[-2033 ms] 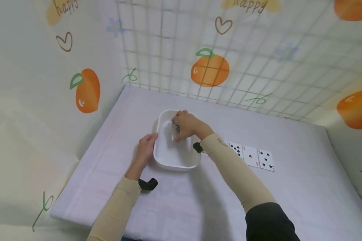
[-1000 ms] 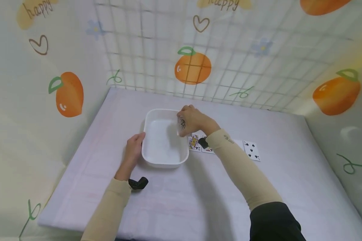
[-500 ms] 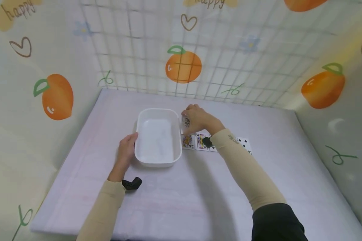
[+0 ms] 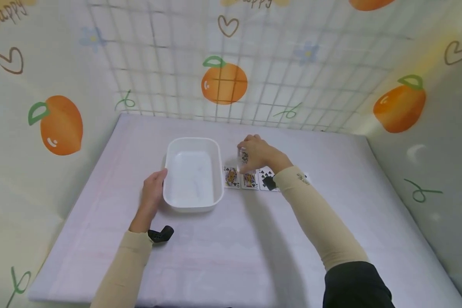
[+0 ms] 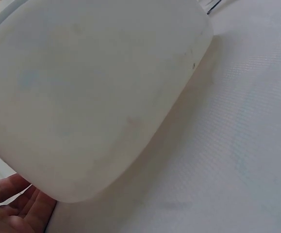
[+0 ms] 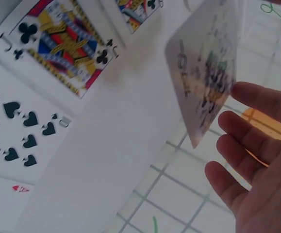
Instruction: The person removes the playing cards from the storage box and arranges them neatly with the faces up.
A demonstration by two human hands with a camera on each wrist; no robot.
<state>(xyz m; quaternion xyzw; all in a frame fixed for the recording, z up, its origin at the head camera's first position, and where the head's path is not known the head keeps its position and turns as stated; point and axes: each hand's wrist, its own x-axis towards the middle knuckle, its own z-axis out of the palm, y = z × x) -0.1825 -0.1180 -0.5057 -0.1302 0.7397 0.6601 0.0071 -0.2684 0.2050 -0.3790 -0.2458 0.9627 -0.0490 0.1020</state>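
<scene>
My left hand [image 4: 152, 188] grips the left side of a white rectangular basin [image 4: 164, 179], thumb at the rim. In the left wrist view the basin's outer wall [image 5: 96, 97] fills much of the picture, with curled fingers [image 5: 31, 208] at its lower corner. Right of the basin, my right hand [image 4: 256, 154] pinches a playing card [image 4: 242, 159], held on edge above a row of cards. The right wrist view has this card [image 6: 203, 73] blurred near the fingertips. Beneath lie a face card [image 4: 232, 177], a jack of clubs [image 6: 65, 43] and a ten of spades [image 6: 19, 116].
An ace card [image 6: 4, 201] with red hearts continues the row. My right sleeve [image 4: 319, 218] hides most cards on that side. A white cloth covers the table [image 4: 215, 256]. Printed curtains with oranges and a wire grid [image 4: 262, 85] stand behind.
My right hand has carried the card from over the basin rightward to above the row. The left hand keeps its hold on the basin. The whole scene has shifted left in the head view.
</scene>
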